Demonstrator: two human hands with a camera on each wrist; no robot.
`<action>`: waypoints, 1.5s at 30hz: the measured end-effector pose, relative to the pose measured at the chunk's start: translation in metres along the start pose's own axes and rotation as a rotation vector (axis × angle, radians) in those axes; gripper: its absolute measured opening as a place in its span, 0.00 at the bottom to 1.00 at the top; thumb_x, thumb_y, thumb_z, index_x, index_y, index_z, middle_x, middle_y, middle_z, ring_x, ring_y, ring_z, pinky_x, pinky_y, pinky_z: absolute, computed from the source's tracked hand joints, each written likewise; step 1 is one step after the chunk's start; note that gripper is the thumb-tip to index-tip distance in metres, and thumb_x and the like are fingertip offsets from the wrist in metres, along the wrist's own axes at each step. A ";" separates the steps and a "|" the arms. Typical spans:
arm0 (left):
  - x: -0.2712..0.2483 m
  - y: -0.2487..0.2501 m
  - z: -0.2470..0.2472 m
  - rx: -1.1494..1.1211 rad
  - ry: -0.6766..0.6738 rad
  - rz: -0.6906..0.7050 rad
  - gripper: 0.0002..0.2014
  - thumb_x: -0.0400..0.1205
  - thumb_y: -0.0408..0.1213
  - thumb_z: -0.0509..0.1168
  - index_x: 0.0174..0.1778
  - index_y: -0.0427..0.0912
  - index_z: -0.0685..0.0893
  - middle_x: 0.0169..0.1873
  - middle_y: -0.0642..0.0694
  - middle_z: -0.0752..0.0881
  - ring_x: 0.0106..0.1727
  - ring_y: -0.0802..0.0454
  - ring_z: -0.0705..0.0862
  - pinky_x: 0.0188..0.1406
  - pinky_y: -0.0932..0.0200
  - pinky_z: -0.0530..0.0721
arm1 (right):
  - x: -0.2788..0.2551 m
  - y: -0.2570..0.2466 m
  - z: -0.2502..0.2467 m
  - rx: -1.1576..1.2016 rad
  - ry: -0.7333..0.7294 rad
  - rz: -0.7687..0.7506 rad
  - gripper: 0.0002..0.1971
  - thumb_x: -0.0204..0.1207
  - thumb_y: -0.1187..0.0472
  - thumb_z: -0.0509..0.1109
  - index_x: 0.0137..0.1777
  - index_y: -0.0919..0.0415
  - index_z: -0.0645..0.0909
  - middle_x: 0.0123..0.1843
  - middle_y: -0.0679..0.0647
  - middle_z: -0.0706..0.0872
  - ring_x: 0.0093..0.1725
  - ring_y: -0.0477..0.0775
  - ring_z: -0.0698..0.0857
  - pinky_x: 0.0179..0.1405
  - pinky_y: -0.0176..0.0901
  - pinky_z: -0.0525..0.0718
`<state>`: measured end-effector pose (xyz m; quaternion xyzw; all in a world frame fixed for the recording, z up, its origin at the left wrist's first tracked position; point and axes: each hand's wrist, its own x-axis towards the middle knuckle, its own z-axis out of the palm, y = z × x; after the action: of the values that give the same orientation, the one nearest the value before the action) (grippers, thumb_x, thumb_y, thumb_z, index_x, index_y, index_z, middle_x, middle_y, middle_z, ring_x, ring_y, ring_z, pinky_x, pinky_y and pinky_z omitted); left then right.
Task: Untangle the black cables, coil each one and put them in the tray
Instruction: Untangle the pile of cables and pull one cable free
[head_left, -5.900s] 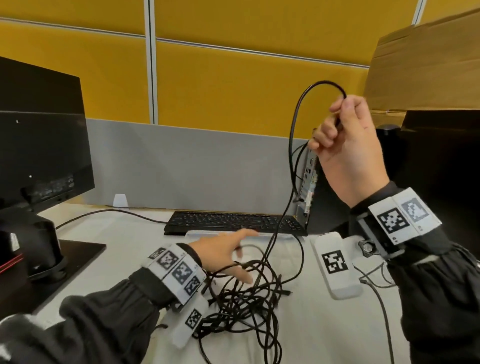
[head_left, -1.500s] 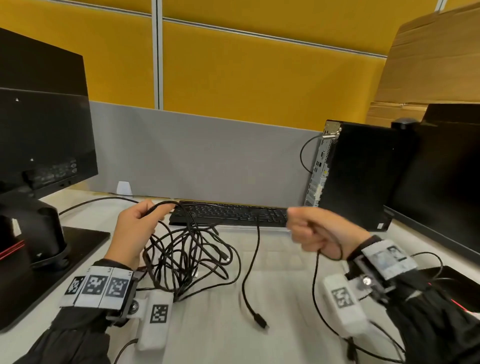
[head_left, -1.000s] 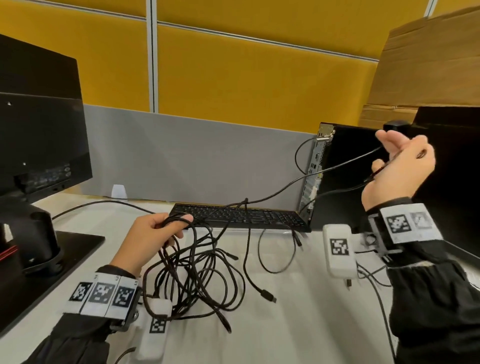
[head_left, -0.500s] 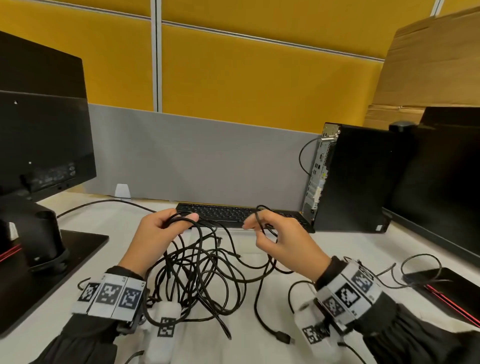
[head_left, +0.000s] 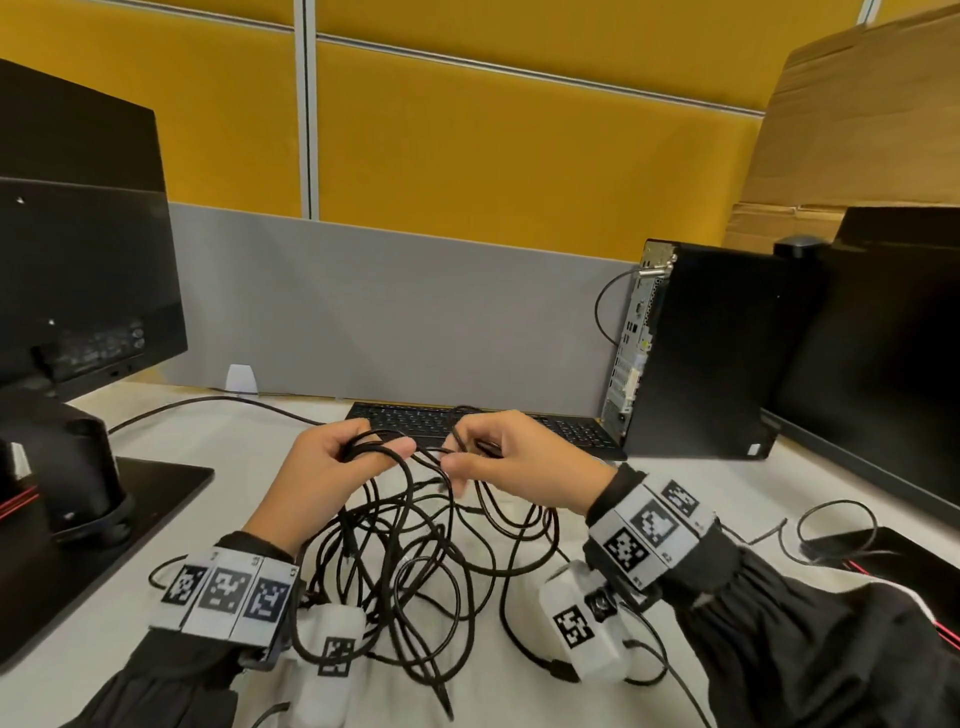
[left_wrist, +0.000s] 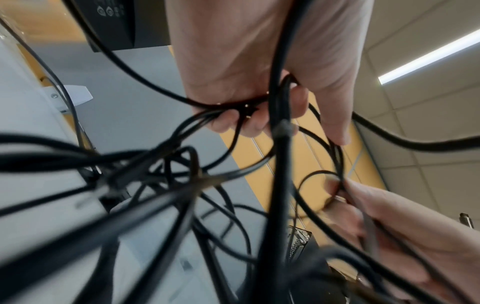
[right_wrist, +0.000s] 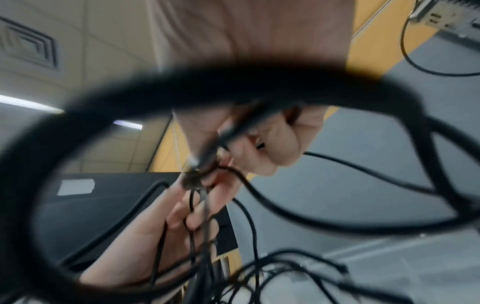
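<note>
Black cables (head_left: 415, 551) hang in one tangled bunch between both hands, raised just above the white desk (head_left: 218, 467), with the lower loops spilling onto the desk surface in front of the person. The left hand (head_left: 322, 473) has its fingers curled around several strands gathered at the top of the bunch; in the left wrist view the fingertips (left_wrist: 249, 123) close over the bundle against the palm, and the thumb lies along the top of it. The right hand (head_left: 514, 462) sits just beside the left, almost touching it, with its fingers curled and its thumb and forefinger pinching a strand close to where the left hand holds the bunch. The right wrist view is blurred by a thick loop of cable right at the lens, yet it shows the fingers (right_wrist: 270, 148) wrapped around at least one strand. From the two grips the loops cross over one another many times and fan down between the forearms; one cable end with a plug (head_left: 561, 667) lies on the desk near the right wrist. Behind the hands a black keyboard (head_left: 571, 431) lies flat on the desk. A black monitor (head_left: 78, 270) on its stand is at the left, and a black desktop computer tower (head_left: 711, 353) stands upright at the right, with another dark screen (head_left: 893, 353) beside it. A grey and yellow partition (head_left: 415, 312) closes the back of the desk.
</note>
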<state>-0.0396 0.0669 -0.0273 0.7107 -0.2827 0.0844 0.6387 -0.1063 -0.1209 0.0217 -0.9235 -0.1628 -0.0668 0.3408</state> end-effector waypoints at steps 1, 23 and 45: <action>0.000 0.000 0.000 0.014 -0.005 -0.008 0.29 0.67 0.50 0.76 0.33 0.22 0.76 0.28 0.41 0.71 0.29 0.55 0.70 0.31 0.64 0.68 | -0.003 -0.001 -0.005 -0.006 0.030 -0.009 0.11 0.80 0.59 0.68 0.35 0.51 0.78 0.34 0.51 0.87 0.36 0.44 0.82 0.50 0.44 0.80; 0.004 -0.013 -0.007 0.036 -0.044 -0.182 0.22 0.78 0.22 0.65 0.27 0.46 0.63 0.27 0.42 0.70 0.36 0.49 0.73 0.37 0.56 0.71 | -0.041 0.036 -0.065 0.196 0.672 0.216 0.09 0.82 0.59 0.64 0.50 0.66 0.80 0.35 0.51 0.85 0.17 0.44 0.71 0.15 0.32 0.71; 0.012 -0.022 -0.014 -0.078 0.348 -0.338 0.16 0.77 0.27 0.66 0.29 0.44 0.66 0.28 0.42 0.64 0.32 0.48 0.63 0.30 0.55 0.63 | -0.065 0.006 0.008 -0.644 -0.350 0.026 0.12 0.80 0.48 0.63 0.58 0.45 0.84 0.49 0.46 0.81 0.48 0.43 0.77 0.54 0.44 0.72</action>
<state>-0.0145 0.0775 -0.0381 0.6976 -0.0484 0.0863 0.7096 -0.1656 -0.1363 -0.0033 -0.9829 -0.1774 0.0487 0.0004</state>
